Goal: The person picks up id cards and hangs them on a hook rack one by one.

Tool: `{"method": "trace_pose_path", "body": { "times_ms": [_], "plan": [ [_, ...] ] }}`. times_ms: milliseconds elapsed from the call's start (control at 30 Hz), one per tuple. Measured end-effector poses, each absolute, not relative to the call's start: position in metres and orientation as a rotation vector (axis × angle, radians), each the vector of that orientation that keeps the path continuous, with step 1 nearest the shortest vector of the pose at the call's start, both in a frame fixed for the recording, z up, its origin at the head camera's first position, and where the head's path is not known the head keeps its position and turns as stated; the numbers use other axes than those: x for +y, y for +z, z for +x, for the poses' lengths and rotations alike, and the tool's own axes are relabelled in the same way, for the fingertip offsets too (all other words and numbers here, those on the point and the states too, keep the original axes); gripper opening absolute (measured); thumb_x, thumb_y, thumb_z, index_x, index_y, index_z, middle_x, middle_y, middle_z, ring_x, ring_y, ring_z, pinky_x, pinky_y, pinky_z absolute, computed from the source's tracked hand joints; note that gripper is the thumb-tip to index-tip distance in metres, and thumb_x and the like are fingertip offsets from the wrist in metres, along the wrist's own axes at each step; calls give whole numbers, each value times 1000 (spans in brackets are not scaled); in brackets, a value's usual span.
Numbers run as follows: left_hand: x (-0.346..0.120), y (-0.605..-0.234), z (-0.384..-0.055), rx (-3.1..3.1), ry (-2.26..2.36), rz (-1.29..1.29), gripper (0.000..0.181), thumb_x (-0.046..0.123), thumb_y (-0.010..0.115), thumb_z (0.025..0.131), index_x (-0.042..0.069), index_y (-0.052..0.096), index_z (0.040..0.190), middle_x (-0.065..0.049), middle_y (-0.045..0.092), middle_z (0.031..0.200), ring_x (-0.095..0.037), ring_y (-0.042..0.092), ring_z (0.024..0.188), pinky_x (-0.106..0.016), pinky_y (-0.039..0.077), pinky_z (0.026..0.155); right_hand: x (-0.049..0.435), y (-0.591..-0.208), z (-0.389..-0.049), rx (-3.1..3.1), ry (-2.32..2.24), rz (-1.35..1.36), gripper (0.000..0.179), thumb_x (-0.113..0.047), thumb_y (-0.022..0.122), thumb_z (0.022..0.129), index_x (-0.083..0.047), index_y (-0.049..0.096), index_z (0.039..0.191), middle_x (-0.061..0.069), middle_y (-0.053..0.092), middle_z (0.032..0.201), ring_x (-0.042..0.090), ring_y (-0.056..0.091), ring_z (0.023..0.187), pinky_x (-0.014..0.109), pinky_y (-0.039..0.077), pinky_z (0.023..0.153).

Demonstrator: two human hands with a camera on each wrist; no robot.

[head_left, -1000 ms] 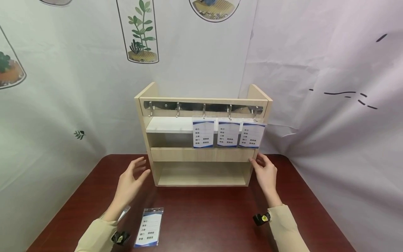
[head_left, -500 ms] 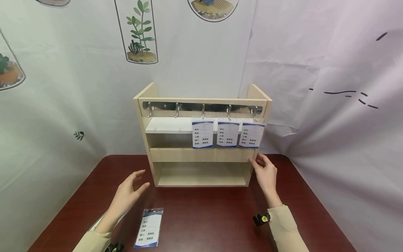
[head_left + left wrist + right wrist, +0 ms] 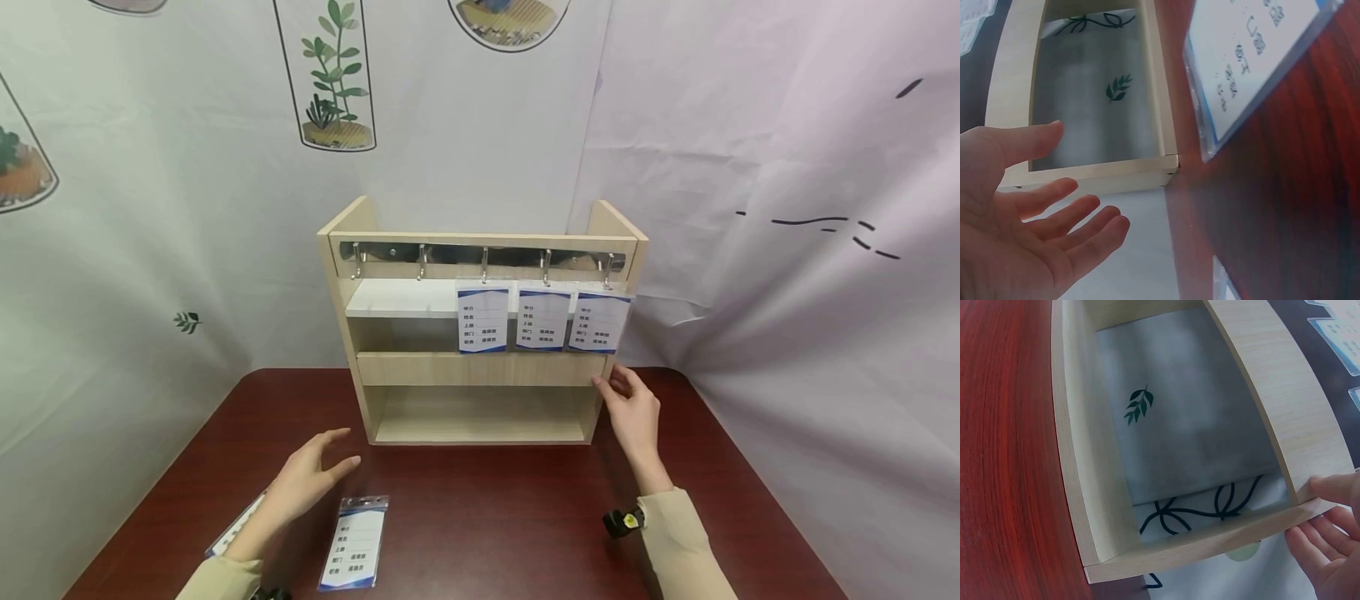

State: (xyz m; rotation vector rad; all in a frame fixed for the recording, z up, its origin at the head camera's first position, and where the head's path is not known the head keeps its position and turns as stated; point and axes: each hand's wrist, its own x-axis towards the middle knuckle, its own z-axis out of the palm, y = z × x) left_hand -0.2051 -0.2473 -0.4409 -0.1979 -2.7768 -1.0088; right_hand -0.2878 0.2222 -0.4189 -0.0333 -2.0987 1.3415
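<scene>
My right hand (image 3: 632, 414) holds the right side panel of a pale wooden rack (image 3: 480, 368), thumb on the front and fingers round the outside, as the right wrist view also shows. My left hand (image 3: 306, 473) hovers over the table left of the rack, fingers loosely spread and nothing in them. Below it lies a badge in a clear sleeve (image 3: 352, 543). A second badge (image 3: 234, 533) is partly hidden under my left forearm. From the rack's hooks hang three similar badges: one in the middle (image 3: 483, 321), one beside it (image 3: 542, 321) and one far right (image 3: 599, 323).
A metal hook strip (image 3: 450, 252) runs along the rack's top; its two left hooks carry no badge. The rack stands toward the back of a dark red table (image 3: 480, 525). A white printed cloth (image 3: 480, 125) hangs behind it and on both sides.
My left hand has drawn down and back from the rack's left side toward the badges on the table. The right hand keeps its hold on the rack.
</scene>
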Motion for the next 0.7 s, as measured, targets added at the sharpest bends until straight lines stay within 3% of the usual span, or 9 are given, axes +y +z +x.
{"method": "trace_pose_path", "body": {
  "times_ms": [167, 700],
  "plan": [
    [-249, -443, -205, -2835, -1018, -229, 61, 27, 74, 92, -7, 53, 139, -32, 53, 138, -52, 46, 130, -67, 40, 103, 222, -418, -287, -2104, 1355, -31, 43, -23, 76, 92, 4, 67, 124, 26, 70, 112, 38, 69, 103, -1, 44, 70],
    [-253, -454, -201, -2998, -1116, -353, 66, 26, 80, 86, -11, 54, 135, -31, 59, 130, -49, 55, 122, -63, 46, 99, 223, -419, -288, -2113, 1337, -29, 42, -20, 78, 91, 3, 67, 124, 25, 71, 113, 37, 69, 104, -1, 43, 69]
  ]
}}
